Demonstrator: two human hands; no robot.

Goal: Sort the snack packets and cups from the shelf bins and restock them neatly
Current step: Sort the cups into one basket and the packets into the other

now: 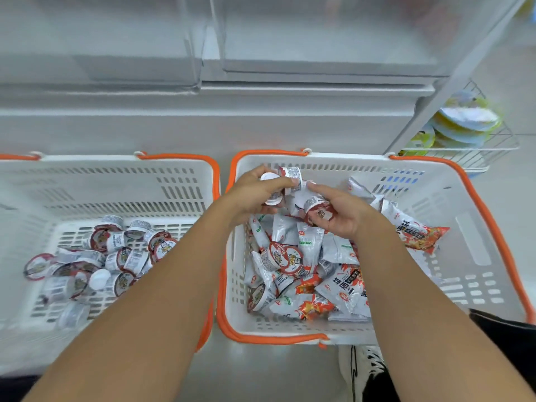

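Note:
Two white baskets with orange rims stand side by side on the floor. The left basket [185,175] holds several small snack cups [116,256] with red-and-white lids. The right basket [452,198] holds a mixed heap of silver and orange snack packets [342,285] and a few cups [285,258]. Above the right basket's far left corner, my left hand [258,195] grips several cups [290,177] bunched together. Beside it, my right hand [339,211] holds one cup [317,208] in its curled fingers.
White shelf bins [203,53] rise behind the baskets. A wire rack [487,152] with yellow and blue packets hangs at the right. A black-and-white shoe [359,369] and dark trouser leg sit at the bottom right on the grey floor.

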